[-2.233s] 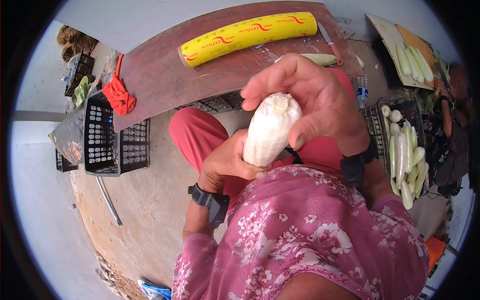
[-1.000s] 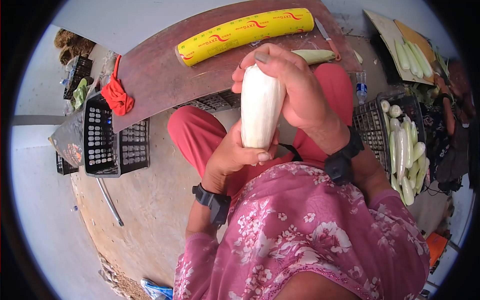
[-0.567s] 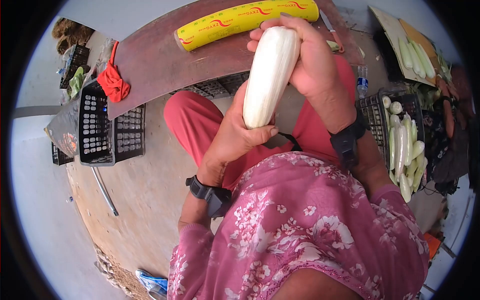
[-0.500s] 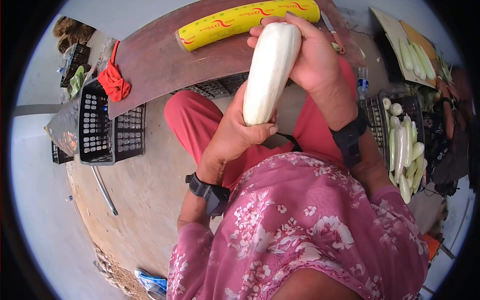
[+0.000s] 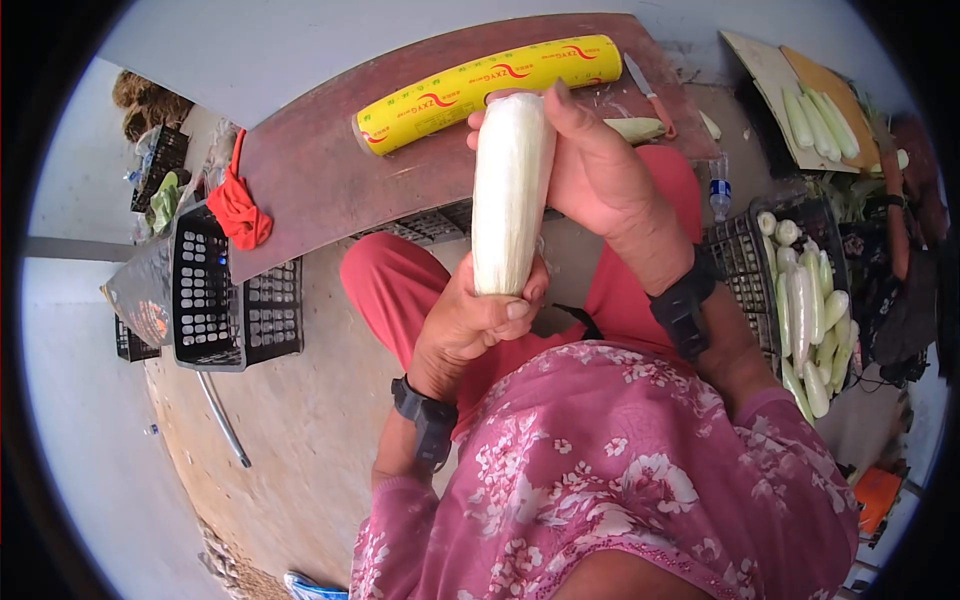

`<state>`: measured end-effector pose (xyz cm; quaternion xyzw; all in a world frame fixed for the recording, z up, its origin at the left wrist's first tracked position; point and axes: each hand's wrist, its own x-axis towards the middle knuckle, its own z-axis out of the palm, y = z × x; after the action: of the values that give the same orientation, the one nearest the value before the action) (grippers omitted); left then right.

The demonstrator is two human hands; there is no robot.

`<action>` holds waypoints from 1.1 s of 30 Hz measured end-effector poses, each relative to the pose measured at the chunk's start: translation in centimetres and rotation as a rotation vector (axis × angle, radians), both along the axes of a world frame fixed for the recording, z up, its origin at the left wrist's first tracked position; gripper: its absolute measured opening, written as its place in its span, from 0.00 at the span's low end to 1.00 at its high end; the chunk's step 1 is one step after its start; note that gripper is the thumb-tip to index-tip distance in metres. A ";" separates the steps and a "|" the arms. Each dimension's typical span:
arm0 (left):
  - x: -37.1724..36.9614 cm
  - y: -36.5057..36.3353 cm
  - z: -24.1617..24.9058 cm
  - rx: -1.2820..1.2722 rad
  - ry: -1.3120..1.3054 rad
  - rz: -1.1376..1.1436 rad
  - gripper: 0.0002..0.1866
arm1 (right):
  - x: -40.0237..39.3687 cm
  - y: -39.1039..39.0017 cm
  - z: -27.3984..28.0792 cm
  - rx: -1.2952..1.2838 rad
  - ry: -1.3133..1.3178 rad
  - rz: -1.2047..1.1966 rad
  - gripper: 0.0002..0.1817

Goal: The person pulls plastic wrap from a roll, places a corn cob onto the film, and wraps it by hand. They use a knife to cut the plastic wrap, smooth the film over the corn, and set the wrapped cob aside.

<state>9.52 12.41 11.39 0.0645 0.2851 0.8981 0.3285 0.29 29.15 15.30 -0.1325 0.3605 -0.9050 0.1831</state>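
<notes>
I hold a pale, wrapped ear of corn upright in front of me, over my red-trousered lap. My left hand grips its lower end, thumb across the front. My right hand cups its upper end from the right side, fingers over the top. Behind the corn a yellow roll of cling film lies across a dark red board. A small knife and another green ear lie on the board's right end.
A black crate at my right holds several wrapped ears. More ears lie on a cardboard sheet at the far right. A black crate stands at the left, with a red cloth on the board's left edge. A water bottle stands by the crate.
The ear was turned from lying end-on in my hands to standing upright. My right hand shifted from its top to cupping its upper side, and the ear moved slightly left.
</notes>
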 end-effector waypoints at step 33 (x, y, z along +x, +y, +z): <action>-2.2 -1.6 -1.6 -0.427 0.154 0.204 0.54 | -2.7 3.4 -3.0 0.044 -0.021 -0.276 0.23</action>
<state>7.35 10.81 9.84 0.0328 0.4976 0.8386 0.2194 -2.37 32.57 12.33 -0.0683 0.3930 -0.9148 0.0632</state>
